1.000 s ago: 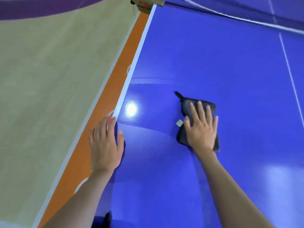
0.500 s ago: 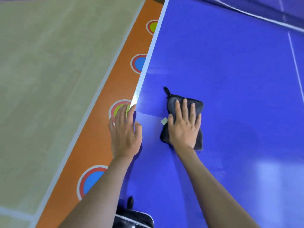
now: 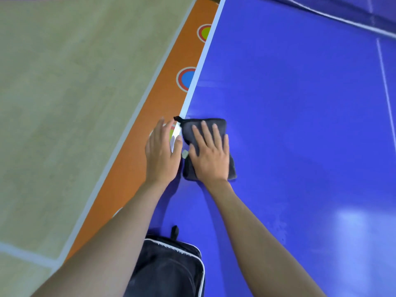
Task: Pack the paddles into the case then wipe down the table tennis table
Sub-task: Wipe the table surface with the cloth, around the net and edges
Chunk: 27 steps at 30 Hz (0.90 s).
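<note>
1. Here the right hand (image 3: 211, 156), fingers straight and spread, is pressing the dark cloth (image 3: 205, 127) flat on the blue table (image 3: 300, 125), touching its left edge.
2. The left hand (image 3: 161, 154), fingers relaxed, is resting over that edge.
3. The black case (image 3: 169, 269), seemingly zipped, is lying near the person.

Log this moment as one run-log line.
stage: wiping | right hand: flat on cloth by table left edge | left hand: resting on that edge | case: on table, near side
</note>
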### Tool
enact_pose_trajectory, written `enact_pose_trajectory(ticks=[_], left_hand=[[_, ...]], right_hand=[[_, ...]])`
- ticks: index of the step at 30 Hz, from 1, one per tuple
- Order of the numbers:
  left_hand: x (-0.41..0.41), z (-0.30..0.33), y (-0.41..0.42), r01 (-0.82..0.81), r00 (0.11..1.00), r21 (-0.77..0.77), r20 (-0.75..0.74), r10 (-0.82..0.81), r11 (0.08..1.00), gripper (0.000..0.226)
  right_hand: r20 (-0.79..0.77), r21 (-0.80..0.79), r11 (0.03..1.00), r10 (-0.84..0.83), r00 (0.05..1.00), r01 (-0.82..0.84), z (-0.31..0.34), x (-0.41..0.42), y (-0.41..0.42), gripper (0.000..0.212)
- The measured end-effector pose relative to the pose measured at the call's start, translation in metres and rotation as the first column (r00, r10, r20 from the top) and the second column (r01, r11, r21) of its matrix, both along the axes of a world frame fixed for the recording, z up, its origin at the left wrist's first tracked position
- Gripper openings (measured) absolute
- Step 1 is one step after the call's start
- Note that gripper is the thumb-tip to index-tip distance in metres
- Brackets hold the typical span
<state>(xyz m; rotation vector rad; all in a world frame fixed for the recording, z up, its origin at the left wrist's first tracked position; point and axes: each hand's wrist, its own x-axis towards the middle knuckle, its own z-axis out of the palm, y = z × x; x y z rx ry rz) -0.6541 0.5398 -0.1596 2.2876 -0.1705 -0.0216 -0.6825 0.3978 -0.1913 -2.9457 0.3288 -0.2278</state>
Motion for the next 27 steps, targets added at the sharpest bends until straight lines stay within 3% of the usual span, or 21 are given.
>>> enact_pose_trajectory(ticks=[7, 15, 21, 27], left_hand=[[-0.040, 0.012, 0.050, 0.039, 0.998, 0.238, -0.066, -0.024, 0.971, 0.052], [-0.095, 0.025, 0.084, 0.021, 0.988, 0.252, -0.152, 0.018, 0.968, 0.058], [-0.112, 0.026, 0.099, -0.042, 0.982, 0.220, -0.170, 0.081, 0.975, 0.061], [-0.116, 0.035, 0.100, -0.090, 0.978, 0.210, -0.166, 0.126, 0.974, 0.060]], right_hand=[[-0.046, 0.008, 0.942, -0.334, 0.941, 0.335, -0.002, -0.107, -0.089, 0.062], [-0.074, 0.010, 0.883, -0.467, 0.881, 0.469, -0.004, -0.139, -0.084, 0.062], [-0.006, -0.025, 0.978, -0.206, 0.978, 0.206, -0.004, -0.088, 0.042, 0.059], [-0.160, 0.009, 1.000, 0.026, 0.987, -0.025, -0.001, -0.064, 0.119, 0.063]])
